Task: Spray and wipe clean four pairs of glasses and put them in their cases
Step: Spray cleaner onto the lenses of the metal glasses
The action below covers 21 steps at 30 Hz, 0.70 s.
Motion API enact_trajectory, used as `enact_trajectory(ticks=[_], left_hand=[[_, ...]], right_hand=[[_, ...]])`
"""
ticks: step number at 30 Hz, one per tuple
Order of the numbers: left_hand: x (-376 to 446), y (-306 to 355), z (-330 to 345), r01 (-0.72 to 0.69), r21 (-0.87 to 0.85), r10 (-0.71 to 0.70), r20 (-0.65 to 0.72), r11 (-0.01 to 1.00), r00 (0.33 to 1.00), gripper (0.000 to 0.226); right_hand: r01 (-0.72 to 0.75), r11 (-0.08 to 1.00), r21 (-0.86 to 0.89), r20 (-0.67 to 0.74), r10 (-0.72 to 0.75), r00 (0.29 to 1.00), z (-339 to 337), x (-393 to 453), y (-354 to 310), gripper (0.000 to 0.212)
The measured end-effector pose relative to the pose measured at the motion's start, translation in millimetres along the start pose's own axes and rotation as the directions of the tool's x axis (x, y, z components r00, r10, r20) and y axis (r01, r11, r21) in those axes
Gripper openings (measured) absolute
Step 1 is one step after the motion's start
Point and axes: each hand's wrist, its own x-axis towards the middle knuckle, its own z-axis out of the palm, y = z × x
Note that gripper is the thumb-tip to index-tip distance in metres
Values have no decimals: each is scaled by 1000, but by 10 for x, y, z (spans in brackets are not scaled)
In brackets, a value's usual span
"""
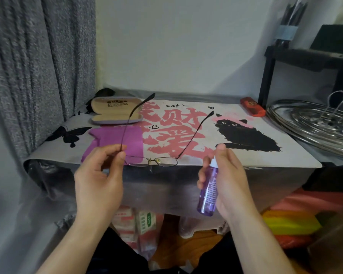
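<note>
One pair of glasses [156,160] was held up over the near edge of the worktop [285,155], the left hand [99,175] pinching one arm of it, while the right hand [224,180] was wrapped round the purple spray bottle [208,192] with a finger on top. Spraying would go best with the nozzle pointed right at the lenses and the glasses kept steady, and the purple cloth [115,141] and open case [115,111] lay close by for wiping and packing

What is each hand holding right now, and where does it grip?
The left hand pinches the glasses at the frame's corner by the temple hinge. The right hand grips the purple spray bottle around its body, a fingertip on the nozzle.
</note>
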Motion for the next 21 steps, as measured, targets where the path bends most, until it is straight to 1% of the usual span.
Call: enact_trajectory(ticks=[4,7,8,10,11,12,14,16,19,21], left_hand=[[-9,4,-3,11,1,-11,8,1000,1000,28],[2,6,-15,15,21,-15,11,1000,1000,26],[1,6,-16,12,27,-12,9,1000,1000,26],[-8,15,-14,-2,40,1,8,999,1000,27],[-12,19,-12,-11,45,11,7,999,1000,27],[-15,18,-12,-22,49,22,6,999,1000,28],[-22,11,-16,-45,54,45,-1,998,999,30],[-27,4,-24,-63,55,64,-8,996,998,30],[-37,10,-29,-91,62,91,-8,994,996,26],[-41,25,-27,-112,60,113,-7,992,994,18]], right_hand=[[-17,996,-84,-34,14,999,18,43,-10,26],[50,986,-157,-43,-58,997,-10,25,-30,15],[86,980,-179,-26,-92,995,-19,3,-34,15],[169,970,-176,56,-161,985,-32,-65,-50,20],[190,974,-123,123,-175,977,-33,-105,-64,21],[174,984,-30,207,-164,964,-35,-145,-73,22],[29,981,192,403,-105,909,-45,-211,-78,23],[-145,935,323,567,-68,821,-65,-247,-24,28],[-329,860,391,689,-36,724,-48,-283,96,32],[-397,831,389,731,-16,682,-17,-303,149,38]])
